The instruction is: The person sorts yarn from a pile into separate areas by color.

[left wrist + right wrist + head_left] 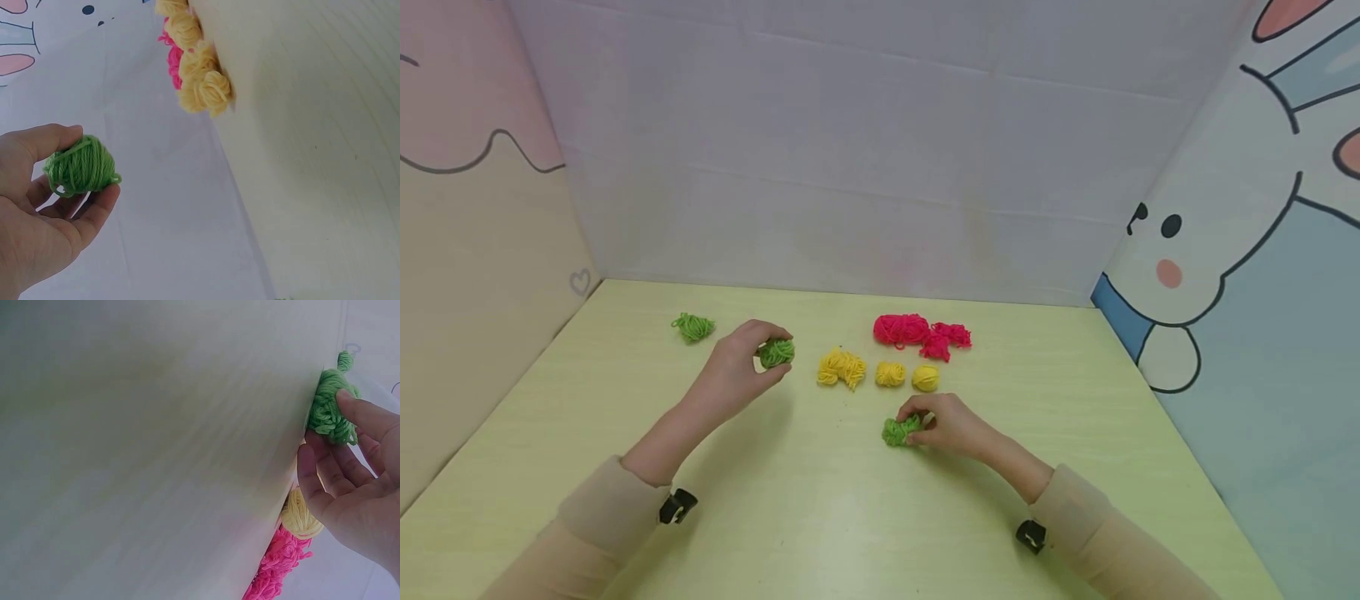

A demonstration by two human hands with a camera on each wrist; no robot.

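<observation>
My left hand holds a small green yarn ball between thumb and fingers, raised above the table. In the head view that ball is left of the yellow yarn bundles. My right hand pinches a looser green yarn bundle by its right side, close over the table and in front of the yellow row. The right wrist view shows the thumb laid on this green bundle, its loops hanging free. A third green yarn bundle lies at the back left, beyond the left hand.
A yellow row holds a loose bundle, a smaller bundle and a round ball. Behind it lie pink yarn bundles close together. A pale back wall and printed side panels border the table.
</observation>
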